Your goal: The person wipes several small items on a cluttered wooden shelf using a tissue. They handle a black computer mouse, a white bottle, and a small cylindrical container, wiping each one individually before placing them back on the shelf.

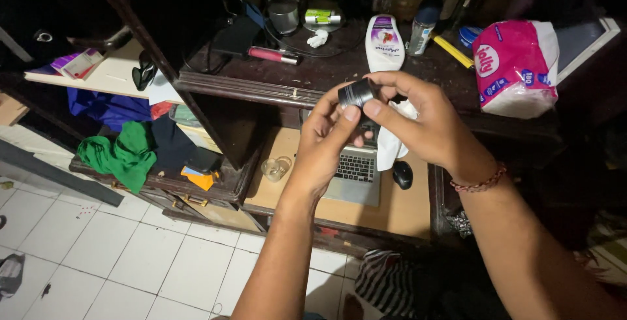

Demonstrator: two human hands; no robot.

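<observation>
From overhead, both hands grip a small black cylinder (pixel 356 93) above the laptop (pixel 356 175): left hand (pixel 326 140) pinches it, right hand (pixel 421 121) closes around its end, seemingly twisting; next needs a steady counter-turn

Counting now: 2 hands showing, left hand (pixel 324 138) & right hand (pixel 428 124). 1 small black ribbed cylinder (pixel 356 93) sitting between them. 1 white lotion bottle w/ purple label (pixel 383 43) standing, 1 pink-and-white plastic tissue pack (pixel 516 66), 1 silver laptop (pixel 356 175), 1 black computer mouse (pixel 403 174), 1 small clear glass (pixel 275 169), 1 red pen-shaped tube (pixel 272 55) lying.
</observation>
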